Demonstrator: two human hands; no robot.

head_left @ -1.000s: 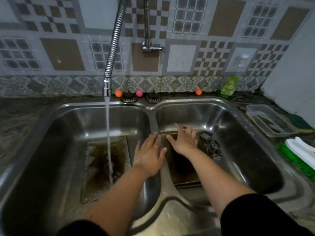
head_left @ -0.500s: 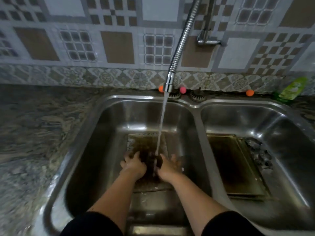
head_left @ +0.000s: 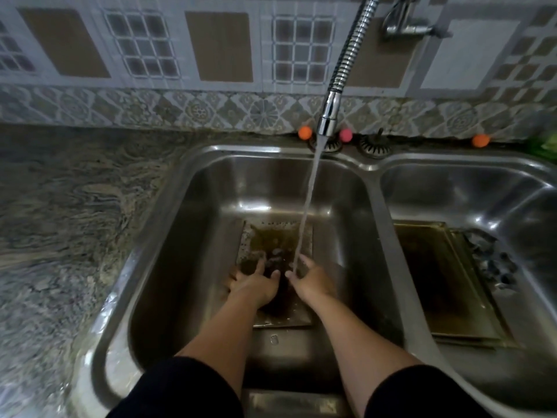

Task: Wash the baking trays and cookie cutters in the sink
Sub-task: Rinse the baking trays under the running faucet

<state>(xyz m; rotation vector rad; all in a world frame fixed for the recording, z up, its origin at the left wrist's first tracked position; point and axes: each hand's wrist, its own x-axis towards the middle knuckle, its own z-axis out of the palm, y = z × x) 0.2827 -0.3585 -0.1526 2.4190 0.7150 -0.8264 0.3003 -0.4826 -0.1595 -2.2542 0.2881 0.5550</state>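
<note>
Both grips released, left hand and right hand still flat on tray, view nearer

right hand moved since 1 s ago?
Yes. The right hand has crossed the sink divider from the right basin into the left one, and is now over the baking tray under the water stream.

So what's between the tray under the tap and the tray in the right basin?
In the head view, the steel divider between the basins separates the left tray from the right tray; the right hand hovers over the left tray.
</note>
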